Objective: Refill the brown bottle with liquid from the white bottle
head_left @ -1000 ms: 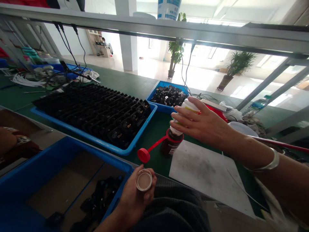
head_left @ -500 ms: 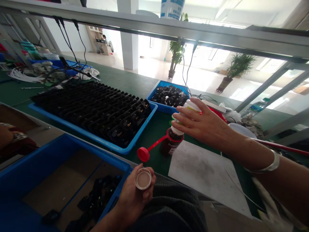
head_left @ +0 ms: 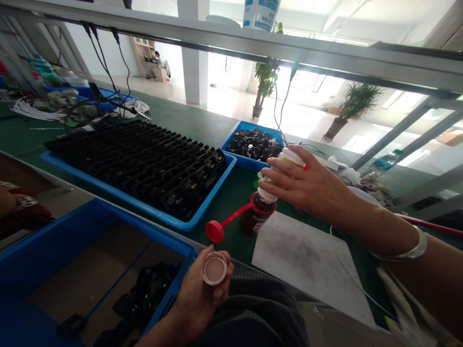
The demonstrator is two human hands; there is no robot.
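Green bench [head_left: 217, 130] fills the frame, bright hall beyond. Centre right, your right hand [head_left: 307, 185] is wrapped around a white bottle [head_left: 285, 161], tipped onto the brown bottle [head_left: 255, 217]. Bottom centre, your left hand [head_left: 202, 294] pinches a small cap [head_left: 214, 268].

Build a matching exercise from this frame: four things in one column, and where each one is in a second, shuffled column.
Things:
1. white bottle
2. round cap
3. dark bottle
4. loose black parts

Places:
A. standing on the green table, hinged red lid open
B. in the left hand
C. in the small blue bin at the back
D. in the right hand, upended over the dark bottle

Pairs: 1-D, 2-B, 3-A, 4-C
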